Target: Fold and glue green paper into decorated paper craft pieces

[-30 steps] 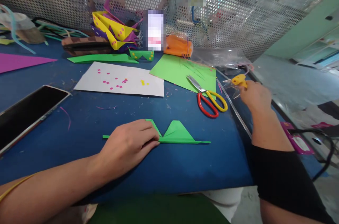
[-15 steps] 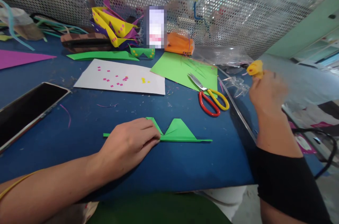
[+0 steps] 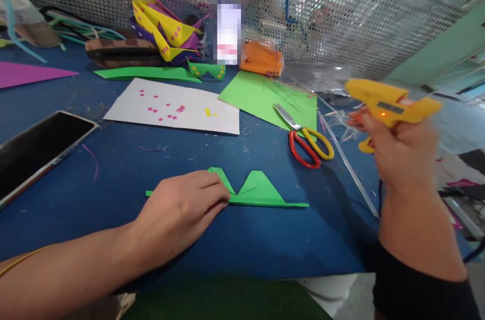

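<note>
On the near middle of the blue table (image 3: 265,247), the left hand (image 3: 185,204) lies over the left part of a folded green paper piece (image 3: 261,190), its fingers bunched together and the thumb and fingertips closing on the folded strip beside the central notch. The right hand (image 3: 411,151) is wrapped around a yellow glue gun (image 3: 379,93), raised over the table's right side with its nozzle pointing left; finger pressure on the trigger cannot be told. The lit orange indicator suggests the gun is powered, so a hot nozzle could burn the bare left fingertips if it came too close. An early squeeze could drip glue onto the red-and-yellow scissors (image 3: 295,127) or the light green sheet (image 3: 261,93) to the left. With the paper's right end unheld, a push there could swing it or open the fold. The small pink paper pieces (image 3: 151,110) lie loose on the white sheet (image 3: 197,119) farther off and could scatter if a hand brushed them.
</note>
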`<state>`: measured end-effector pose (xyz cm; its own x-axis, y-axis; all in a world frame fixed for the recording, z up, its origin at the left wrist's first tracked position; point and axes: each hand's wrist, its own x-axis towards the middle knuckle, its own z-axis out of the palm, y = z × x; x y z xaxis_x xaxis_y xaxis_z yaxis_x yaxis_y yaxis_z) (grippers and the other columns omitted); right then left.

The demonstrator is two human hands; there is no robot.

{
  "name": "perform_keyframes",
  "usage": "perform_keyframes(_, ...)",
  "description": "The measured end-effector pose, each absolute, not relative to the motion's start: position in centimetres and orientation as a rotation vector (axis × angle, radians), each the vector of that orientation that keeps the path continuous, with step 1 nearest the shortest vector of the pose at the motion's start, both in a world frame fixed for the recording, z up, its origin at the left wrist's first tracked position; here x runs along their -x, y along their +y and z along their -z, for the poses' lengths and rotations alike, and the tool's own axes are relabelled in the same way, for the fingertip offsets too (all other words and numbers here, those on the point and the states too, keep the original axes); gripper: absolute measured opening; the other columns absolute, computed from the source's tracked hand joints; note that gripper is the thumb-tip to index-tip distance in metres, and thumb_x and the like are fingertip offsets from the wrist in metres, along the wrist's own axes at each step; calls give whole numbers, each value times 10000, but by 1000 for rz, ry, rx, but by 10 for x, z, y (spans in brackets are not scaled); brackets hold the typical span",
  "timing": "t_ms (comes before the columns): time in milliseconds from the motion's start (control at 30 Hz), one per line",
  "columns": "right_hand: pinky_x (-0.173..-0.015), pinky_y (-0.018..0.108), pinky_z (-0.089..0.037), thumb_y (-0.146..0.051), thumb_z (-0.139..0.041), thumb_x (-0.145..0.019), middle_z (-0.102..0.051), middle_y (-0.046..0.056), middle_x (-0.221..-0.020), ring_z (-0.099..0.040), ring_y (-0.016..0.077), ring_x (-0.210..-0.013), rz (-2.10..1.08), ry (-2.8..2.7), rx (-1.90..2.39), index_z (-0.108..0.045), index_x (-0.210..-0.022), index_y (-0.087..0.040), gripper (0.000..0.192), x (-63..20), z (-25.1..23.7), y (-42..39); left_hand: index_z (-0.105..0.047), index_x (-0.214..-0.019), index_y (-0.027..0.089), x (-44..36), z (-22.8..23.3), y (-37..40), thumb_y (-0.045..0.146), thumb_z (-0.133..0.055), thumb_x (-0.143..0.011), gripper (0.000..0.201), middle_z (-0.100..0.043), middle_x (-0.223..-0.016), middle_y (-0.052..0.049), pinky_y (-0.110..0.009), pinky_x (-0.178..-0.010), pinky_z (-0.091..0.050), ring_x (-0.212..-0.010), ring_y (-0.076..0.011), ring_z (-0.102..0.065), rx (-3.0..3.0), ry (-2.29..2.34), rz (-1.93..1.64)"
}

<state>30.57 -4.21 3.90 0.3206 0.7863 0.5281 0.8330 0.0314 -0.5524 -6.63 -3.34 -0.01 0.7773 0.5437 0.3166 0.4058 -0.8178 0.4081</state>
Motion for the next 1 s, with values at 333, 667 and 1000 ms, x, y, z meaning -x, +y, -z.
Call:
perform_keyframes(333,-531,220,-489,-337,-660,-909,-658,-5,-775,-605,119,-615,-853,-2093,1272,-629,-938,-221,123,-232,-40,-82,-687,-938,178,68,-5,-34,133,-474,-988,224,-703,-870,-22,-281,-693,-490,-808,-171,-658,-2619,689,-624)
perform_keyframes(667,-596,267,-465,-336,-651,-909,-633,-8,-820,-594,133,-686,-781,-2167,1282,-576,-985,-238,145,-219,-33,-85,-692,-871,167,66,-4,-37,80,-463,-968,263,-714,-845,-29,-292,-660,-492,-766,-170,-657,-2636,674,-692)
perform_keyframes(1000,-598,301,-426,-380,-586,-946,-608,-1,-764,-560,144,-651,-694,-2280,1308,-551,-859,-219,186,-211,-32,-85,-677,-868,172,66,-2,-39,134,-431,-1009,287,-733,-863,-34,-306,-634,-496,-767,-179,-664,-2703,693,-696)
